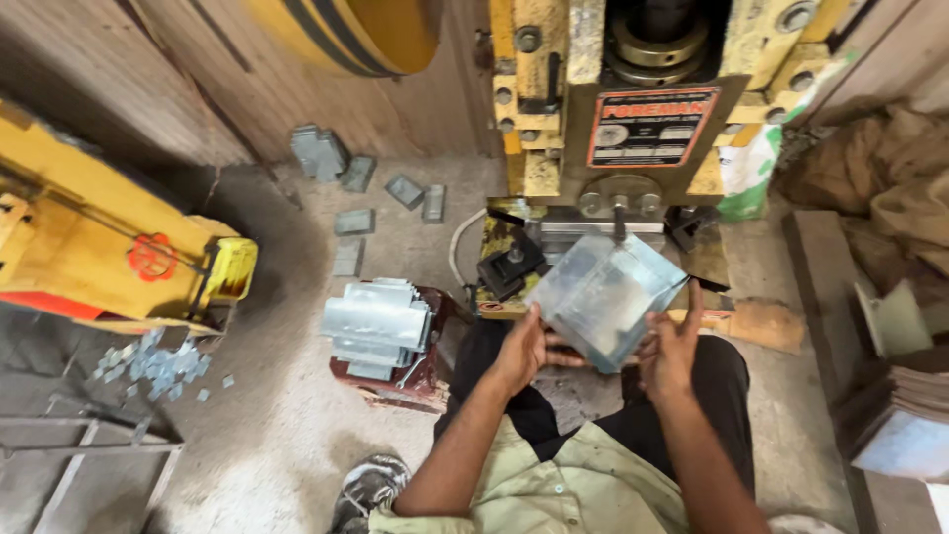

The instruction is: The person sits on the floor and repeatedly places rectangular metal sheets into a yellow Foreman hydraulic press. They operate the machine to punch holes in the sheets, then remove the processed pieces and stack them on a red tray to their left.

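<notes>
Sheet-metal blank (605, 297), square, dull silver with a blurry sheen, held tilted in front of the yellow press (633, 119), just above the person's lap and close to the press bed (554, 247). One corner points toward the tooling; the near corner sits between the two hands.

Left hand (524, 348): fingers curled, gripping the blank's near-left edge, thumb on top. Right hand (670, 348): fingers partly spread and raised along the right edge, palm against the sheet, steadying it more than clamping it. Both bare.

Risks, as judged from here:
- Bare skin on a cut edge; a slip of the sheet through the looser right hand could slice fingers.
- Fingertips sit near the ram zone; a stroke with the hands this close would be the worst outcome.
- Sheet is held by edges only and tilted, so it could twist or drop onto the black clamp block (509, 265).

Surroundings: stack of bent silver parts (376, 324) on a red stool (415, 381) to the left; loose grey offcuts (341, 173) on the floor behind; small metal scraps (158, 366) beside a second yellow machine (99, 247); more flat sheets (905, 425) piled at the right.
</notes>
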